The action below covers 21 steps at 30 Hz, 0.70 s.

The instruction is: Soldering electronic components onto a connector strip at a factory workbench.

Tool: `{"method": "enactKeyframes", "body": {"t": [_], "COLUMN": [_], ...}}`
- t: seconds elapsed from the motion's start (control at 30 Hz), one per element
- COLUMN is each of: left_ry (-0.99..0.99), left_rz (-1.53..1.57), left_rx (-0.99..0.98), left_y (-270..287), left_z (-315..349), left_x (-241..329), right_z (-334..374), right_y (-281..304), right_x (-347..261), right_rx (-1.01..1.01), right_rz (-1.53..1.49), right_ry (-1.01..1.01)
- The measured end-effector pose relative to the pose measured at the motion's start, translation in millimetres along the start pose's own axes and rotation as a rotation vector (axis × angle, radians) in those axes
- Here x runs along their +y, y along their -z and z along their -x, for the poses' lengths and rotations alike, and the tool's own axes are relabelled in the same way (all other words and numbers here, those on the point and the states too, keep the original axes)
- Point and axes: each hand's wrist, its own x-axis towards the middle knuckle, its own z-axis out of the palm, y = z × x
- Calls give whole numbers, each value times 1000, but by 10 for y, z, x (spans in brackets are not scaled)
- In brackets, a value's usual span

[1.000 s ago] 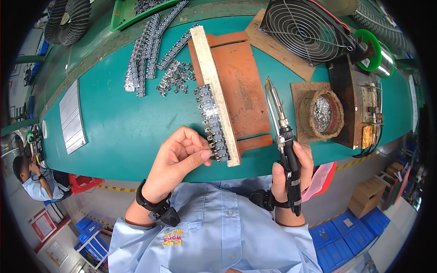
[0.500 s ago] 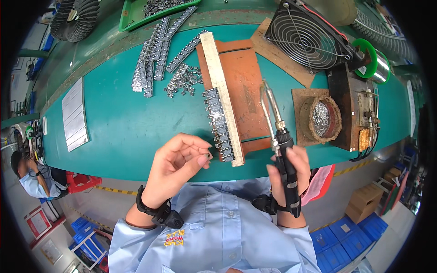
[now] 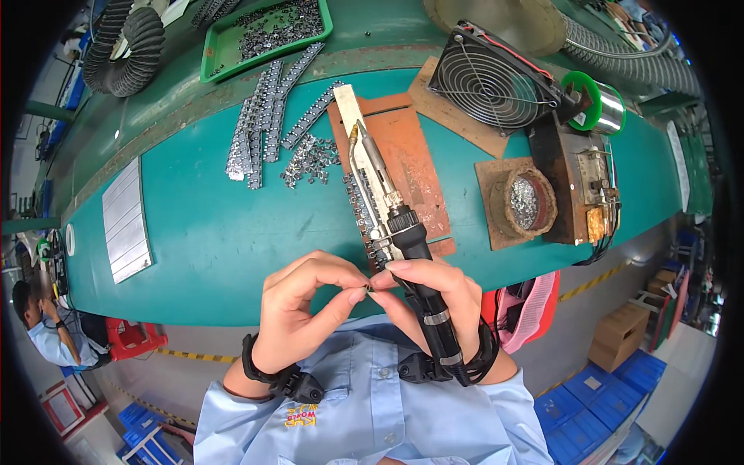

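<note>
- Left hand (image 3: 298, 314): thumb and forefinger pinched on a small metal part (image 3: 370, 293), held in the air at the near edge of the bench (image 3: 201, 240), just in front of the chest.
- Right hand (image 3: 434, 298): fist wrapped round the black grip of the soldering iron (image 3: 387, 209), its forefinger and thumb also touching the part.
- The iron's tip points far — over the long jig strip (image 3: 360, 167) and brown board (image 3: 411, 163).
- Advice: keep the tip aimed away from the fingers; steady both wrists together; seat the part squarely before letting go.
- Loose parts (image 3: 310, 159) lie to the left — well apart.
</note>
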Motion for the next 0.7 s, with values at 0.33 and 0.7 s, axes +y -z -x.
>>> {"method": "enactKeyframes", "body": {"t": [0.33,0.7], "left_ry": [54,124], "left_rz": [90,322], "left_rx": [16,26], "left_y": [26,-43], "left_z": [43,14], "left_x": [1,-23], "right_z": [14,48], "right_y": [-88,-55], "right_x": [36,68], "right_rx": [95,127], "right_rz": [-61,-27], "right_ry": [96,100]}}
